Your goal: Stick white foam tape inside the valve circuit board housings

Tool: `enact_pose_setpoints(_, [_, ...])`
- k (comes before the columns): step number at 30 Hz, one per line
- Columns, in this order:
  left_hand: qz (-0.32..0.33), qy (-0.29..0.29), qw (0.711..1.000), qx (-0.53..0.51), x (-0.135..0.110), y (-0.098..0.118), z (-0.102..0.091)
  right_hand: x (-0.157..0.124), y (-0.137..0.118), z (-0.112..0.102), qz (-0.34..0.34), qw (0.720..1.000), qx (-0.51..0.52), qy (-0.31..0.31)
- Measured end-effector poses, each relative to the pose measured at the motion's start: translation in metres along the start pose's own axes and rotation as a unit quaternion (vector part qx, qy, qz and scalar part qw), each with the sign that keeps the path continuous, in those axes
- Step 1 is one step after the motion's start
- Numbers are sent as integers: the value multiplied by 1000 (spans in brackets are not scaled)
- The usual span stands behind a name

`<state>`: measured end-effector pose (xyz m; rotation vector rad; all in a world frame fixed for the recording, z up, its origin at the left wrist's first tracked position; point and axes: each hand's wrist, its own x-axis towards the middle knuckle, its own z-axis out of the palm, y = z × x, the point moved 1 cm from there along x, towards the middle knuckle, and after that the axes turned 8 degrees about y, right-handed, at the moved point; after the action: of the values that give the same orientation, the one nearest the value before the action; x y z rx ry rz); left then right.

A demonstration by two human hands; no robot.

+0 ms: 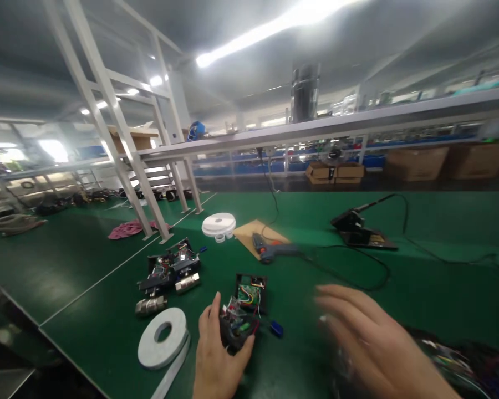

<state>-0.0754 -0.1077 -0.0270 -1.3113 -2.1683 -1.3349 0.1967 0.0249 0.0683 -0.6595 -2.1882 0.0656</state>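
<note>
My left hand (220, 349) is wrapped round a small black device housing (233, 332) packed with electronic parts and wires. Joined or lying close behind it is an open black case (250, 293) with a green circuit board and coloured wires. A blue piece (276, 328) lies just right of the housing. On the right, my right hand (361, 332) is above the bench, smeared by motion; whether its fingers hold anything does not show. Left of my left hand rests a roll of white tape (163, 339), its loose end trailing toward me.
Behind the tape stand opened devices (170, 266) with metal fittings (151, 305). A glue gun (274, 251) lies partly on cardboard (249, 235), near white rolls (218, 224). A soldering iron stand (361, 230) with cables sits at right. Wired parts (461, 357) lie lower right. Metal posts (120, 133) rise at left.
</note>
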Motion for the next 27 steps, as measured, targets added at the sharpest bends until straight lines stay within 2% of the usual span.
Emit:
enact_pose_setpoints(2, [1, -9, 999, -33, -12, 7, -6, 36, -18, 19, 3, 990, -4, -143])
enact_pose_setpoints(3, [2, -14, 999, -48, -17, 10, -9, 51, -23, 33, 9, 976, -15, -218])
enact_pose_setpoints(6, [5, -34, 996, -87, -26, 19, -19, 75, -25, 74, -13, 949, -16, -316])
enact_pose_setpoints(9, [1, -53, 993, -106, -26, 21, -32, 73, -20, 102, -30, 921, -32, -388])
enact_pose_setpoints(11, [7, -71, 992, -100, -21, 17, -41, 66, -17, 108, -25, 907, -63, -415])
enact_pose_setpoints(14, [38, -111, 991, -60, -9, 5, -49, 56, -18, 104, -13, 887, -116, -447])
enact_pose_setpoints(17, [79, -155, 984, -24, 4, -6, -47, 48, -21, 97, -14, 862, -146, -485])
enact_pose_setpoints(20, [115, -174, 978, 7, 14, -5, -46, 43, -24, 96, -19, 849, -159, -504])
enact_pose_setpoints(22, [160, -149, 975, 38, 15, 6, -50, 42, -25, 97, -20, 845, -167, -508])
enact_pose_setpoints(24, [198, -84, 975, 50, 6, 22, -57, 42, -26, 98, -21, 841, -171, -513])
enact_pose_setpoints(27, [208, 24, 977, 38, -30, 47, -55, 41, -26, 98, -21, 839, -172, -516])
